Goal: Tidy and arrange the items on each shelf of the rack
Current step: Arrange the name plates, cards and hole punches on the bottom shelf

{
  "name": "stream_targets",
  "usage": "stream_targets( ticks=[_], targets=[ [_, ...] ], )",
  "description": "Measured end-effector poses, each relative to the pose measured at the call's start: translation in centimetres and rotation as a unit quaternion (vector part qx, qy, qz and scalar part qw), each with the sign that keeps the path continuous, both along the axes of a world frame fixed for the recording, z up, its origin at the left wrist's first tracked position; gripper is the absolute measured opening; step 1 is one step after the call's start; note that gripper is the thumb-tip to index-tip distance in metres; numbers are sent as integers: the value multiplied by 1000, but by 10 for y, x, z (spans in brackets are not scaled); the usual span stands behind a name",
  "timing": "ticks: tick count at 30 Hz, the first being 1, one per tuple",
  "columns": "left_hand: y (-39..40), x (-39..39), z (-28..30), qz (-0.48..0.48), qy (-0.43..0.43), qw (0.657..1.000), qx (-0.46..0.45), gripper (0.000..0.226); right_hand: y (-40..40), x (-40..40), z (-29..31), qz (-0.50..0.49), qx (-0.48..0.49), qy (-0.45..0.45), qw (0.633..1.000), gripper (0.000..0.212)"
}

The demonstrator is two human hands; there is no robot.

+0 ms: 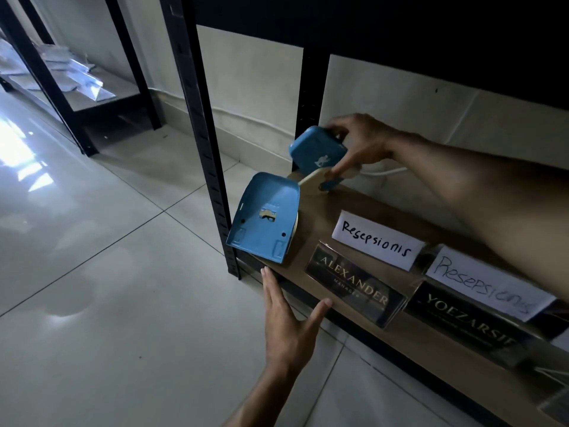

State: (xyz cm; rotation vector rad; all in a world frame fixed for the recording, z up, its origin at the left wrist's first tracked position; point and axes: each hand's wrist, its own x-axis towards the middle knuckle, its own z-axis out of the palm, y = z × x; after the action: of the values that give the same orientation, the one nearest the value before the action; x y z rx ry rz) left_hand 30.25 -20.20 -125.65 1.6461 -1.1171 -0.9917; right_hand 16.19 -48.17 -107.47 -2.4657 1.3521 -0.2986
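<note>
On the rack's bottom wooden shelf (320, 223), my right hand (360, 143) grips a blue box-shaped punch (317, 151) at the back left corner, lifted and tilted. A second blue punch (264, 221) lies on its side at the shelf's left end, its underside facing me. My left hand (289, 322) is open, fingers straight, touching the shelf's front edge. Two paper signs reading "Resepsionis" (377, 240) (486, 283) stand behind two dark acrylic nameplates, "Alexander" (354, 285) and "Yoezarsif" (468, 318).
A black upright post (203, 127) stands at the shelf's front left corner, another (309, 97) at the back. A white cable (385, 171) runs along the wall behind. A second black rack (101, 97) with plastic sleeves stands far left on the tiled floor (107, 272).
</note>
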Motion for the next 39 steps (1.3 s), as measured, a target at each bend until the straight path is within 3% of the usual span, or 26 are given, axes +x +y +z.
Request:
stream_targets(
  ticks=[3, 5, 9, 12, 19, 24, 29, 33, 35, 37, 39],
  targets=[
    [0, 0, -1, 1, -3, 1000, -3, 130, -1, -27, -11, -72, 54, -135, 987, 92],
    [0, 0, -1, 1, -4, 1000, -8, 129, 2, -38, -21, -124, 123, -202, 964, 73],
    [0, 0, -2, 4, -5, 1000, -11, 129, 11, -44, -43, -194, 238, -305, 901, 81],
    [0, 0, -3, 3, -5, 1000, -15, 128, 20, -34, -55, -237, 298, -371, 847, 60],
    [-1, 2, -4, -2, -17, 1000, -11, 126, 40, -11, -67, -292, 366, -441, 766, 46],
    [-1, 4, -5, -4, -28, 1000, -9, 126, 47, -11, -70, -316, 378, -449, 745, 41],
    [-1, 3, -5, -1, -22, 1000, -12, 126, 44, -10, -66, -320, 371, -419, 764, 37],
    [-1, 3, -6, -4, -24, 1000, -14, 126, 37, -13, -70, -333, 322, -387, 798, 53],
    [0, 3, -6, -7, -22, 1000, -12, 126, 42, -12, -61, -353, 233, -339, 841, 45],
    [0, 4, -5, -10, -19, 1000, -10, 126, 42, -13, -51, -361, 80, -255, 894, 36],
    [0, 4, -3, -9, -15, 1000, -9, 125, 43, -10, -39, -309, -27, -229, 923, 28]
  ],
)
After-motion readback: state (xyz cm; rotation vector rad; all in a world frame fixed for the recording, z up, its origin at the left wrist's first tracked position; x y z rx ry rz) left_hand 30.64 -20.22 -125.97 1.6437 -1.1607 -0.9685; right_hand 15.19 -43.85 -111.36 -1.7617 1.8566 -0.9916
